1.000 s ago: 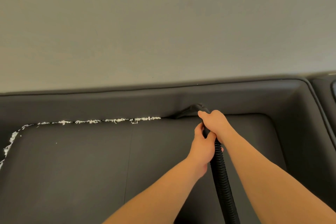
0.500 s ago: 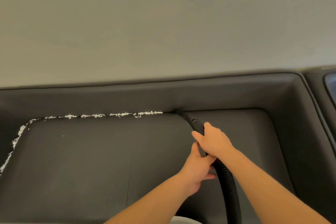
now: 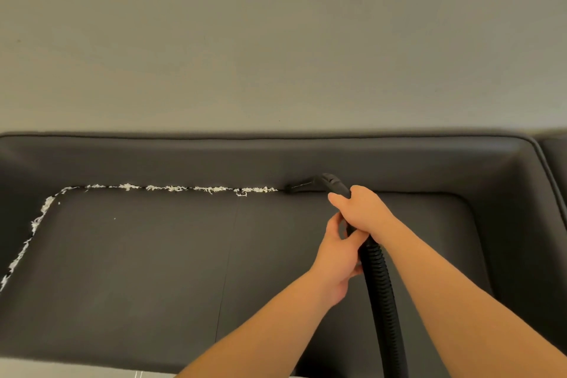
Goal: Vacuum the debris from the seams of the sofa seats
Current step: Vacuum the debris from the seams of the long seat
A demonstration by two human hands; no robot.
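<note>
Nozzle at the back seam

While both hands clasp the vacuum hose (image 3: pixel 379 279), the right hand (image 3: pixel 363 209) wraps it above and the left hand (image 3: pixel 339 258) just below. The nozzle (image 3: pixel 306 186) tip lies in the sofa (image 3: pixel 138 255) seam, just right of the white debris (image 3: pixel 171 188) lining it leftward.

The ribbed black vacuum hose (image 3: pixel 380 291) is running off the bottom edge; the white shredded debris (image 3: pixel 27 242) is trailing past the left edge.
</note>
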